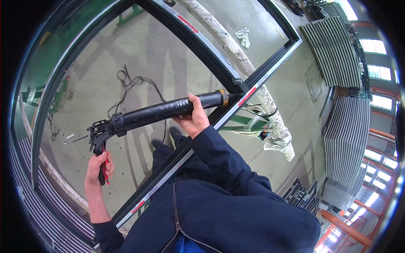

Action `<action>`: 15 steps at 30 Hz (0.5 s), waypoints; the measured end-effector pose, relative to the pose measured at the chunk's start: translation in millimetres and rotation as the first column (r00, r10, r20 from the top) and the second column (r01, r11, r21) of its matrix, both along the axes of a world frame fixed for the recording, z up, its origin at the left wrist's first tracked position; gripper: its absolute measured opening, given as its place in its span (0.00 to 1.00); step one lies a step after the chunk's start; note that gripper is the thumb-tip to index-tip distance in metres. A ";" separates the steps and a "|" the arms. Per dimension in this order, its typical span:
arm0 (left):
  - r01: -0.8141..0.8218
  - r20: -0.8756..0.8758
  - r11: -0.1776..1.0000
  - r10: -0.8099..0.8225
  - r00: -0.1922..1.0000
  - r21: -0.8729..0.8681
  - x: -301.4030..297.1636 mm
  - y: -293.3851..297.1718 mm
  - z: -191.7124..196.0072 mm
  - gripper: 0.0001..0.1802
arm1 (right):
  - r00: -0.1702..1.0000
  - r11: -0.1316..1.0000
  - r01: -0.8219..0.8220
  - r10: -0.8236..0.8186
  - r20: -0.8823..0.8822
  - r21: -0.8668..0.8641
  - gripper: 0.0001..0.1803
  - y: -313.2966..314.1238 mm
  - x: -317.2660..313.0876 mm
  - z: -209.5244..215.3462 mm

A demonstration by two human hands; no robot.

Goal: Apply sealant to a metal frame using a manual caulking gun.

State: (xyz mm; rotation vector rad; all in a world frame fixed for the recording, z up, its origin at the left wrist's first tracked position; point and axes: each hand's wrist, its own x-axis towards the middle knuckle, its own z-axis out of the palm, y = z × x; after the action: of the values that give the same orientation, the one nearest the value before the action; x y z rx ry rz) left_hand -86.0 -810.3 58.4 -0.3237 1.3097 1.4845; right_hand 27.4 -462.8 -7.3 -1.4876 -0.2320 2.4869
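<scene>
A long black caulking gun [158, 111] spans the middle of the view, tilted slightly up to the right. My left hand [98, 168] is closed round its handle and red trigger at the left end. Farther along, my right hand [195, 118] cups the barrel from below, thumb over the top. Past the brass-coloured end cap [223, 98], the dark nozzle meets the corner joint of a black window frame [270, 65]; I cannot tell whether its tip touches. A bent metal rod hook [76, 138] sticks out behind the handle.
Frame bars cross in front of my body. A plastic-wrapped roll [236, 48] lies beneath, by green supports [249, 120]. A black cable [143, 80] loops on the floor. Stacks of grey profiles [333, 52] stand at right; more long profiles [46, 202] lie lower left.
</scene>
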 end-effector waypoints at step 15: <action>0.079 -0.159 0.997 -0.082 0.984 -0.024 -6.5 13.6 47.7 0.17 | 0.992 0.999 0.029 -0.033 -0.120 -0.037 0.20 6.5 -2.0 23.0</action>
State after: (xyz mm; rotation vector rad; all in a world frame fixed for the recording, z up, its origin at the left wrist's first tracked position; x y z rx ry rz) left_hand -92.6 -796.7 106.2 -0.1631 1.4469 1.4555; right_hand 25.4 -456.3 15.7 -1.3376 -0.1428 2.5572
